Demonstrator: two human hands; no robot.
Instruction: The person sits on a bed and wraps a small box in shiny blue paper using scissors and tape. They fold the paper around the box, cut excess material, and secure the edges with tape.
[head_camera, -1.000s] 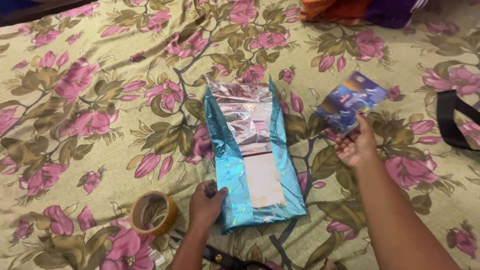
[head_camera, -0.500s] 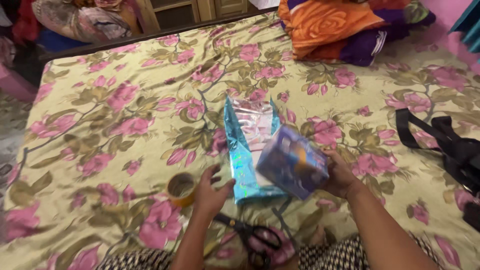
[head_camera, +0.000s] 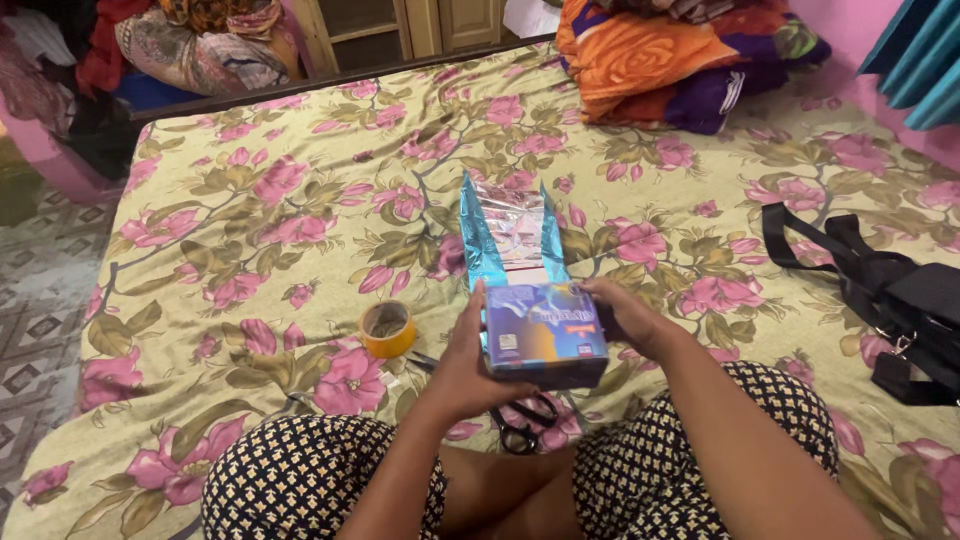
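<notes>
Here: rectangular blue printed cardboard box (head_camera: 545, 333), pinched between left hand (head_camera: 462, 362) and right hand (head_camera: 628, 318), above shiny blue foil wrapping sheet (head_camera: 505, 235) on floral bed (head_camera: 250, 200).

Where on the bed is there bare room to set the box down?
Free: the bedsheet left of the wrapping foil, beyond the tape roll; also between foil and black bag. Crowded: near the knees, where tape roll, scissors and both hands on the box cluster.
</notes>
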